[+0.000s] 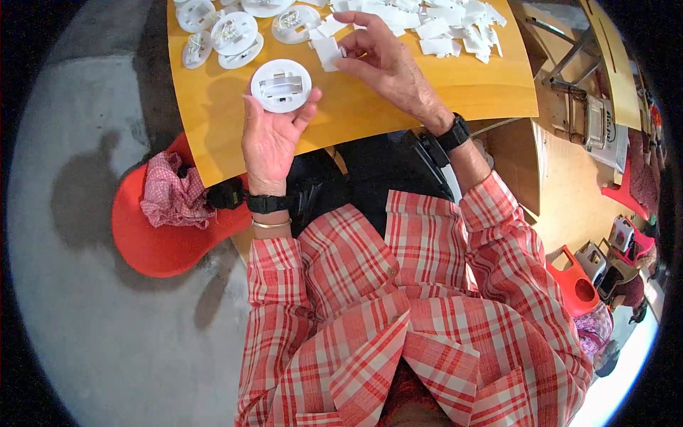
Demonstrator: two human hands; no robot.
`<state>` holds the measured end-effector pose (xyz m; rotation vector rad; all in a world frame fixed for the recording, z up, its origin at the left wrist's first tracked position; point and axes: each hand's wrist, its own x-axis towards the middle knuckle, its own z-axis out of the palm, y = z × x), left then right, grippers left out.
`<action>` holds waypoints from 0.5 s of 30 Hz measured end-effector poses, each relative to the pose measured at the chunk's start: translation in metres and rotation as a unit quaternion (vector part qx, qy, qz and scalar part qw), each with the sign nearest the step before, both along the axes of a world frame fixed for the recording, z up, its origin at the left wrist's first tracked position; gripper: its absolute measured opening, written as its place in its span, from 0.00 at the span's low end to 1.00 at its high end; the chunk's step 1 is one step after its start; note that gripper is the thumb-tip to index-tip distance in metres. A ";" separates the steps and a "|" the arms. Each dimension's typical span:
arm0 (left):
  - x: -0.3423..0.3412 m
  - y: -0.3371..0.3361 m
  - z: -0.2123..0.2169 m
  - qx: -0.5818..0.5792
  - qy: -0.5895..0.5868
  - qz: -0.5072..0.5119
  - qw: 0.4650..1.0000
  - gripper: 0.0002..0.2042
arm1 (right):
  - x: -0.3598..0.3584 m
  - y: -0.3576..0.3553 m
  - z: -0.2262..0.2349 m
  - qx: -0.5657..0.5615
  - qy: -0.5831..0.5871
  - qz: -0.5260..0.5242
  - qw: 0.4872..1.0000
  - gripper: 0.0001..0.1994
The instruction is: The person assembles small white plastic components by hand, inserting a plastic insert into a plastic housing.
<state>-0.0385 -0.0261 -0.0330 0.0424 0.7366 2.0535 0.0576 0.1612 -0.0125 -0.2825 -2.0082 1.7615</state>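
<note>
A round white plastic disc (281, 86) with a rectangular opening in its middle is held at the table's near edge by my left hand (272, 146), its fingers and thumb around the rim. Further right, my right hand (391, 67) pinches a small flat white plastic piece (327, 53) between thumb and fingers, just above the tabletop. The held piece and the disc are apart. Past my left hand lie several similar white discs (235, 34), some stacked, with thin wires showing on a few. Beyond my right hand spreads a loose pile of flat white pieces (452, 25).
The yellow-brown table (213, 128) ends in front of my lap. A red stool (160, 249) with a pink checked cloth (174, 191) stands at the left. To the right are a wooden board side (519, 167), a metal-framed table (569, 78) and red chairs (575, 285).
</note>
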 end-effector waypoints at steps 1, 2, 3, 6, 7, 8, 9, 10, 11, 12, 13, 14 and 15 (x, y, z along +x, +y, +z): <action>0.000 0.000 0.001 -0.004 0.004 0.003 1.000 0.26 | 0.000 0.000 -0.001 -0.001 0.000 0.000 1.000 0.16; 0.000 0.000 0.002 -0.006 0.004 0.003 1.000 0.26 | 0.000 0.000 -0.002 0.015 0.000 -0.004 1.000 0.16; 0.000 0.000 0.002 -0.008 0.008 0.003 1.000 0.25 | 0.000 0.000 -0.002 0.032 -0.001 -0.007 0.999 0.15; 0.000 -0.001 0.002 -0.011 0.012 0.003 1.000 0.25 | 0.000 0.000 -0.003 -0.003 -0.031 0.019 0.999 0.13; 0.000 -0.001 0.001 -0.010 0.012 0.002 1.000 0.25 | 0.000 0.000 -0.003 -0.006 -0.031 0.021 0.999 0.13; -0.001 -0.001 0.001 -0.012 0.013 0.005 1.000 0.25 | -0.001 -0.002 -0.002 -0.025 -0.022 0.019 0.999 0.12; -0.001 -0.001 0.000 -0.011 0.010 0.004 1.000 0.25 | -0.001 -0.003 -0.001 -0.045 -0.012 0.018 0.999 0.11; -0.001 -0.002 0.001 -0.009 0.008 0.004 1.000 0.25 | -0.002 -0.004 0.000 -0.049 -0.011 0.021 0.999 0.11; 0.000 -0.002 0.001 -0.012 0.009 0.008 1.000 0.25 | -0.002 -0.005 0.003 -0.037 -0.009 0.026 0.999 0.11; 0.001 0.001 0.002 -0.016 0.014 0.008 1.000 0.25 | -0.002 -0.005 0.006 -0.023 -0.008 0.028 0.999 0.11; 0.002 0.003 0.002 -0.019 0.019 0.008 1.000 0.25 | -0.001 -0.004 0.008 -0.025 -0.009 0.028 0.999 0.11; 0.002 0.003 0.002 -0.020 0.019 0.008 1.000 0.25 | 0.000 -0.004 0.010 0.004 -0.021 0.025 0.999 0.11; 0.002 0.002 0.002 -0.016 0.022 0.006 1.000 0.25 | -0.001 -0.005 0.010 0.031 -0.031 0.023 0.999 0.11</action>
